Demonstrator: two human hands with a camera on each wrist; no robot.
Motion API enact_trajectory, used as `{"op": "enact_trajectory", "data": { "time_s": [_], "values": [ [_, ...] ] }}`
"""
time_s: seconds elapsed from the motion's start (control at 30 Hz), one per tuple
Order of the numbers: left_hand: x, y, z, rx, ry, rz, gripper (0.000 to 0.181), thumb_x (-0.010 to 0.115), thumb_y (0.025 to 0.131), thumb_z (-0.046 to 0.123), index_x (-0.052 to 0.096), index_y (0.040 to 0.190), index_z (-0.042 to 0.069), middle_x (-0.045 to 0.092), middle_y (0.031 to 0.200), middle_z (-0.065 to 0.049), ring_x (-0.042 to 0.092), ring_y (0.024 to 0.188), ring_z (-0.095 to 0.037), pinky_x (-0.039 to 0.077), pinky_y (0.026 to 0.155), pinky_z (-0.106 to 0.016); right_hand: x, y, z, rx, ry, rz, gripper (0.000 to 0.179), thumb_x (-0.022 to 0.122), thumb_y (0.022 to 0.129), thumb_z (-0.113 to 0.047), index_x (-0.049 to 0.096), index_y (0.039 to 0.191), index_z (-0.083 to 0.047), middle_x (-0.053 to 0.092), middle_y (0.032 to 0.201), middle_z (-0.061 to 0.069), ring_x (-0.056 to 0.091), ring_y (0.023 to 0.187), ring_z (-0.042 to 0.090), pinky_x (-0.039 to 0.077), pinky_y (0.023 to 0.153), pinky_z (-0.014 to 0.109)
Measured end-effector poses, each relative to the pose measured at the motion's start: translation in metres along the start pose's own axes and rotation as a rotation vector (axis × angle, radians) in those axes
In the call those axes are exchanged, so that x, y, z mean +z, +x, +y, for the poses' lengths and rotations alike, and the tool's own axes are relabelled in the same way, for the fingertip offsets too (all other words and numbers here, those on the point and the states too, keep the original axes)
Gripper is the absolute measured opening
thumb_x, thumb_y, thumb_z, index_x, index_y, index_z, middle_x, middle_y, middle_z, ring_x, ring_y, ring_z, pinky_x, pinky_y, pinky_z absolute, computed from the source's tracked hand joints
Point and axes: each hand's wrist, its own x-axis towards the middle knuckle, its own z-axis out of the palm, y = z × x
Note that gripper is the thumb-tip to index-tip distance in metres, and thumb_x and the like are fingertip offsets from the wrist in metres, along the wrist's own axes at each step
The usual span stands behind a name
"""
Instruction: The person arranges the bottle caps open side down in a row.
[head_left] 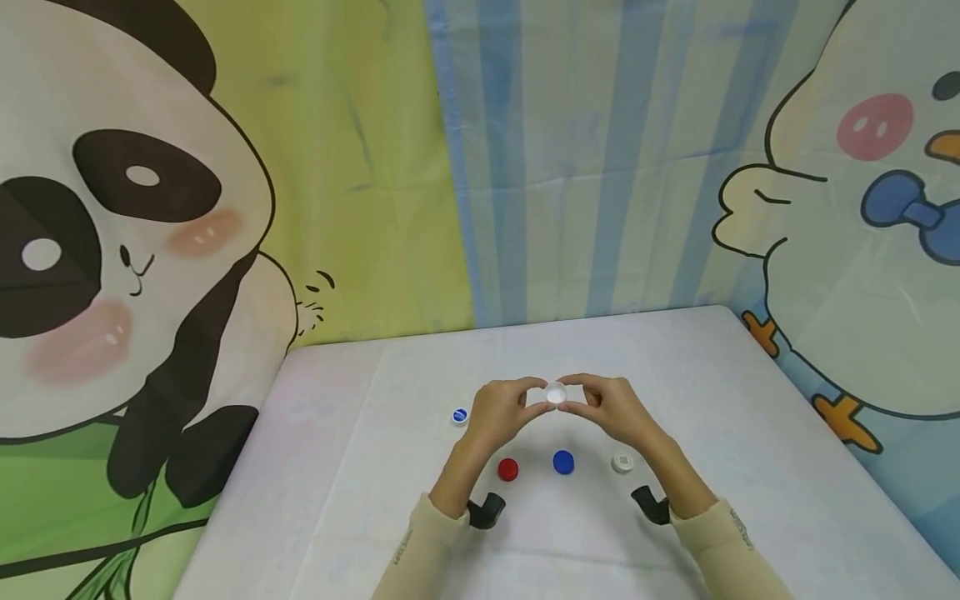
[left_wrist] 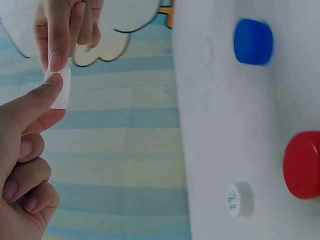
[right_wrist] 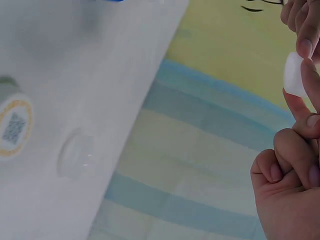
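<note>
A small round white bottle cap (head_left: 556, 393) is held up above the table between both hands. My left hand (head_left: 497, 410) pinches its left edge between thumb and forefinger. From the opposite edge, my right hand (head_left: 613, 408) pinches it the same way. In the left wrist view the white cap (left_wrist: 62, 95) appears nearly edge-on, its near face partly covered by the left thumb. The right wrist view shows the cap (right_wrist: 293, 75) between the fingertips of both hands, with the other right fingers curled in.
Below the hands lie a red cap (head_left: 507, 469), a blue cap (head_left: 563, 462) and a white cap (head_left: 622, 462) bearing a printed code (right_wrist: 14, 129). A white-and-blue cap (head_left: 460, 416) sits left of the left hand. A clear cap (right_wrist: 76, 154) lies on the white table (head_left: 360, 517).
</note>
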Motion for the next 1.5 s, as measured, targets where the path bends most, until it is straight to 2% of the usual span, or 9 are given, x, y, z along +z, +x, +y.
{"op": "enact_trajectory", "data": {
  "time_s": [0.13, 0.23, 0.37, 0.5, 0.83, 1.17, 1.33, 1.43, 1.5],
  "values": [
    [-0.018, -0.016, 0.012, 0.072, -0.057, 0.14, 0.03, 0.067, 0.077, 0.039, 0.068, 0.101, 0.02, 0.034, 0.048, 0.012, 0.028, 0.044, 0.001, 0.02, 0.043, -0.012, -0.005, -0.012, -0.024, -0.098, 0.023, 0.063, 0.033, 0.068, 0.077, -0.037, 0.063, 0.108, -0.026, 0.033, 0.05, -0.013, 0.031, 0.043, 0.003, 0.031, 0.043, 0.019],
    [-0.03, -0.027, 0.02, 0.128, -0.115, 0.213, 0.029, 0.069, 0.076, 0.035, 0.068, 0.099, 0.018, 0.031, 0.048, 0.01, 0.023, 0.044, 0.001, 0.017, 0.042, -0.012, -0.005, -0.022, -0.04, -0.181, 0.034, 0.117, 0.033, 0.07, 0.076, -0.03, 0.064, 0.107, -0.022, 0.032, 0.051, -0.015, 0.03, 0.044, 0.0, 0.029, 0.042, 0.017],
    [-0.045, -0.043, 0.031, 0.191, -0.16, 0.268, 0.027, 0.071, 0.075, 0.031, 0.068, 0.098, 0.016, 0.03, 0.047, 0.009, 0.021, 0.044, 0.002, 0.016, 0.041, -0.01, -0.001, -0.037, -0.058, -0.252, 0.028, 0.19, 0.034, 0.074, 0.073, -0.024, 0.065, 0.106, -0.02, 0.032, 0.053, -0.016, 0.029, 0.048, -0.002, 0.027, 0.044, 0.014],
    [-0.054, -0.057, 0.038, 0.209, -0.203, 0.292, 0.027, 0.072, 0.074, 0.028, 0.068, 0.099, 0.017, 0.034, 0.047, 0.011, 0.024, 0.045, 0.004, 0.02, 0.043, -0.007, 0.006, -0.05, -0.068, -0.304, 0.041, 0.24, 0.037, 0.076, 0.07, -0.018, 0.065, 0.105, -0.019, 0.033, 0.055, -0.014, 0.029, 0.05, -0.004, 0.026, 0.045, 0.011],
    [-0.048, -0.078, 0.044, 0.152, -0.276, 0.28, 0.027, 0.07, 0.077, 0.027, 0.067, 0.101, 0.016, 0.038, 0.051, 0.012, 0.028, 0.049, 0.005, 0.026, 0.045, -0.005, 0.017, -0.066, -0.073, -0.307, 0.018, 0.28, 0.037, 0.076, 0.069, -0.018, 0.065, 0.104, -0.02, 0.034, 0.056, -0.014, 0.029, 0.052, -0.004, 0.024, 0.045, 0.009],
    [-0.043, -0.084, 0.045, 0.123, -0.269, 0.288, 0.027, 0.069, 0.077, 0.029, 0.067, 0.102, 0.018, 0.034, 0.051, 0.011, 0.027, 0.049, 0.004, 0.023, 0.045, -0.006, 0.022, -0.069, -0.069, -0.307, 0.019, 0.282, 0.037, 0.077, 0.068, -0.018, 0.065, 0.104, -0.021, 0.035, 0.054, -0.015, 0.03, 0.053, -0.004, 0.023, 0.044, 0.009],
    [-0.046, -0.086, 0.044, 0.097, -0.353, 0.267, 0.027, 0.07, 0.077, 0.025, 0.067, 0.102, 0.016, 0.033, 0.051, 0.01, 0.027, 0.049, 0.005, 0.023, 0.044, -0.006, 0.024, -0.068, -0.069, -0.331, 0.006, 0.3, 0.037, 0.077, 0.069, -0.02, 0.065, 0.104, -0.022, 0.034, 0.056, -0.015, 0.029, 0.053, -0.004, 0.023, 0.044, 0.008],
    [-0.05, -0.085, 0.045, 0.041, -0.446, 0.257, 0.026, 0.071, 0.076, 0.023, 0.067, 0.1, 0.013, 0.035, 0.049, 0.007, 0.028, 0.048, 0.004, 0.024, 0.041, -0.009, 0.025, -0.067, -0.069, -0.355, -0.008, 0.321, 0.036, 0.077, 0.069, -0.023, 0.066, 0.104, -0.022, 0.034, 0.057, -0.015, 0.029, 0.053, -0.004, 0.022, 0.045, 0.008],
    [-0.054, -0.085, 0.047, -0.05, -0.524, 0.227, 0.025, 0.071, 0.076, 0.023, 0.068, 0.099, 0.013, 0.036, 0.049, 0.006, 0.028, 0.046, 0.004, 0.025, 0.039, -0.011, 0.026, -0.065, -0.069, -0.375, -0.018, 0.336, 0.036, 0.076, 0.069, -0.025, 0.066, 0.103, -0.021, 0.033, 0.057, -0.015, 0.029, 0.053, -0.004, 0.022, 0.045, 0.007]
  ]
}}
